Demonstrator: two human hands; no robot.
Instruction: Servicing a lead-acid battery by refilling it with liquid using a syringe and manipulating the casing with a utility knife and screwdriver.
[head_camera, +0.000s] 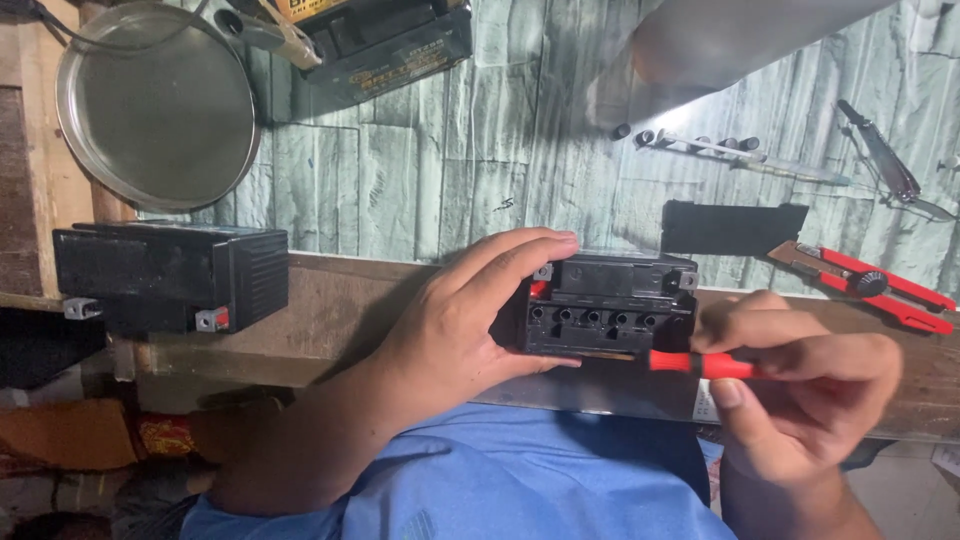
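Note:
A small black battery (612, 300) lies on its side on the wooden bench edge, its row of open cell holes facing me. My left hand (470, 320) grips its left end, fingers over the top and thumb underneath. My right hand (800, 395) holds a red-handled screwdriver (700, 364), whose thin tip reaches along the battery's lower front edge. A black cover strip (732, 227) lies on the table just behind the battery.
A second black battery (170, 275) sits at the left of the bench. Behind are a round metal pan (155, 105), a third battery (385, 45), a red utility knife (870, 285), pliers (880, 155), a syringe (740, 155) and small black caps.

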